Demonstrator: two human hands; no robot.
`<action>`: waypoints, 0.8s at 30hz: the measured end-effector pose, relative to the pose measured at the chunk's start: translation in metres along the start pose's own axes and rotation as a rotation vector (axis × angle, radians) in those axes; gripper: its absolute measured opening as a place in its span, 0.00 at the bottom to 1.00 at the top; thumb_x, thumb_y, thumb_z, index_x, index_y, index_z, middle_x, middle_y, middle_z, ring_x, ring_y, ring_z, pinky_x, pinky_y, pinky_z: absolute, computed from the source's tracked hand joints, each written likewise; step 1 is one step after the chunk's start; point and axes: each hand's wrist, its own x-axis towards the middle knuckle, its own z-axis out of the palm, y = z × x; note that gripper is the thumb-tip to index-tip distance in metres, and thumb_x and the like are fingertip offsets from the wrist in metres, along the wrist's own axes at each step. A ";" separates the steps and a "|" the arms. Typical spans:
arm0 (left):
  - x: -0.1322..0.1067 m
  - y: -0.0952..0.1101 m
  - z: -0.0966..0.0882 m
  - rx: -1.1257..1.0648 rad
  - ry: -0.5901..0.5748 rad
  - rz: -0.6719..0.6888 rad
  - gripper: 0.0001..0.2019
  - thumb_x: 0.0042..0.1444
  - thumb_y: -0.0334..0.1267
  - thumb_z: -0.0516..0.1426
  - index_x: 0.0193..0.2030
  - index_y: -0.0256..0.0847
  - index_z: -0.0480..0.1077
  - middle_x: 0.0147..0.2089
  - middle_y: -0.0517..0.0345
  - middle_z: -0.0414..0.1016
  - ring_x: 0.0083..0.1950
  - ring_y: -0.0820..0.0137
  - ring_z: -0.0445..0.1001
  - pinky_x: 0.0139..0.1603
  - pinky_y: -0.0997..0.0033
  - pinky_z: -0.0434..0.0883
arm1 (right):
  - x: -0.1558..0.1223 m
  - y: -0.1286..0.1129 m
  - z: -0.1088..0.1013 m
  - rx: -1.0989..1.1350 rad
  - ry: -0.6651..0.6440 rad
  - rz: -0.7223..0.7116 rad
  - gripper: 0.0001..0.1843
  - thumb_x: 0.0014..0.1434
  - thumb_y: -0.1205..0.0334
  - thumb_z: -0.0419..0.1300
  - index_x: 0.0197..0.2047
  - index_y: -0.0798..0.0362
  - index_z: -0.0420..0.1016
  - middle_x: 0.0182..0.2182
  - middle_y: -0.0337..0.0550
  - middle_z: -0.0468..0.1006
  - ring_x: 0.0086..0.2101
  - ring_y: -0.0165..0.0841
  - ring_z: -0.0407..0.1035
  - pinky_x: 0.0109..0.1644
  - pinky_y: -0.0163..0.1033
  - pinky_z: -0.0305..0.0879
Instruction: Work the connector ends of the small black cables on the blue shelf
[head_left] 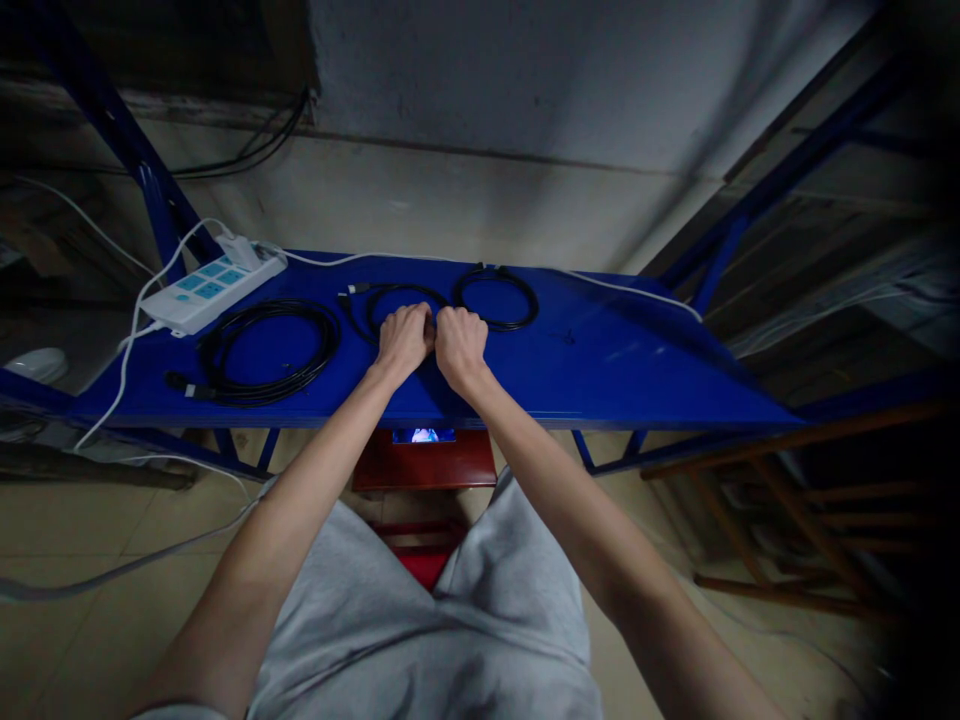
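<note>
In the middle of the blue shelf (615, 350), my left hand (405, 338) and my right hand (459, 345) are side by side, almost touching, with fingers curled inward. Both are closed on the front right side of a coiled black cable (390, 288). Its loop goes out of sight under them, and my fingertips are hidden. Two plug ends (360, 288) of this cable stick out at its left. A smaller tied coil of black cable (534, 300) lies just behind my right hand. Left of my left hand rests a larger black cable coil (330, 350) with a metal-tipped connector.
A white power strip (176, 308) with blue sockets sits at the shelf's left end. Its white cord (360, 256) runs along the back edge. Below the shelf stands a red stool (420, 470) with a lit screen on it. A wooden rack (780, 530) is at right.
</note>
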 end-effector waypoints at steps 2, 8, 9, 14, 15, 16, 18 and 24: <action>0.000 0.001 0.000 0.013 -0.017 -0.029 0.13 0.63 0.33 0.52 0.50 0.44 0.73 0.50 0.48 0.79 0.55 0.56 0.76 0.54 0.60 0.71 | 0.000 0.001 0.000 0.038 0.050 0.105 0.18 0.70 0.69 0.46 0.52 0.61 0.76 0.47 0.65 0.79 0.49 0.49 0.75 0.49 0.45 0.70; 0.001 0.002 0.001 0.007 -0.029 -0.011 0.12 0.58 0.36 0.57 0.49 0.45 0.73 0.50 0.49 0.79 0.56 0.55 0.74 0.55 0.57 0.71 | -0.008 0.010 0.012 0.157 0.119 0.206 0.17 0.68 0.62 0.51 0.52 0.59 0.75 0.46 0.62 0.79 0.48 0.49 0.75 0.48 0.45 0.69; 0.001 0.002 0.001 0.007 -0.027 -0.001 0.12 0.58 0.36 0.57 0.48 0.45 0.72 0.50 0.50 0.78 0.56 0.55 0.73 0.55 0.57 0.71 | -0.010 0.011 0.014 0.170 0.124 0.217 0.17 0.67 0.61 0.51 0.53 0.59 0.74 0.46 0.61 0.79 0.48 0.49 0.75 0.48 0.45 0.69; -0.001 0.002 0.003 -0.007 -0.022 0.026 0.10 0.60 0.38 0.56 0.48 0.46 0.71 0.51 0.51 0.77 0.58 0.55 0.71 0.57 0.56 0.69 | -0.014 0.014 0.013 0.187 0.141 0.229 0.17 0.69 0.63 0.47 0.52 0.58 0.73 0.48 0.60 0.78 0.48 0.48 0.75 0.49 0.46 0.68; -0.002 0.002 0.003 -0.010 -0.023 0.031 0.10 0.60 0.38 0.56 0.49 0.46 0.71 0.51 0.50 0.77 0.58 0.55 0.71 0.58 0.55 0.68 | -0.014 0.013 0.011 0.175 0.133 0.227 0.17 0.69 0.63 0.48 0.52 0.58 0.74 0.48 0.61 0.78 0.48 0.48 0.74 0.50 0.46 0.68; -0.002 0.002 0.003 -0.012 -0.027 0.035 0.10 0.61 0.39 0.56 0.49 0.46 0.71 0.51 0.50 0.77 0.58 0.54 0.71 0.58 0.55 0.68 | -0.015 0.012 0.008 0.159 0.120 0.224 0.16 0.69 0.64 0.48 0.52 0.59 0.74 0.48 0.61 0.78 0.49 0.48 0.74 0.50 0.46 0.68; -0.003 0.003 0.002 -0.008 -0.040 0.045 0.11 0.62 0.38 0.55 0.50 0.45 0.71 0.52 0.49 0.77 0.60 0.54 0.70 0.60 0.55 0.67 | -0.015 0.009 0.002 0.120 0.090 0.212 0.16 0.69 0.65 0.49 0.53 0.59 0.74 0.49 0.62 0.77 0.49 0.48 0.74 0.51 0.45 0.68; -0.003 0.004 0.001 0.043 -0.053 0.048 0.11 0.64 0.36 0.53 0.50 0.43 0.71 0.54 0.47 0.76 0.61 0.56 0.70 0.61 0.58 0.68 | -0.009 0.001 -0.012 0.043 0.023 0.151 0.15 0.68 0.69 0.50 0.53 0.59 0.75 0.50 0.62 0.78 0.50 0.47 0.75 0.49 0.42 0.69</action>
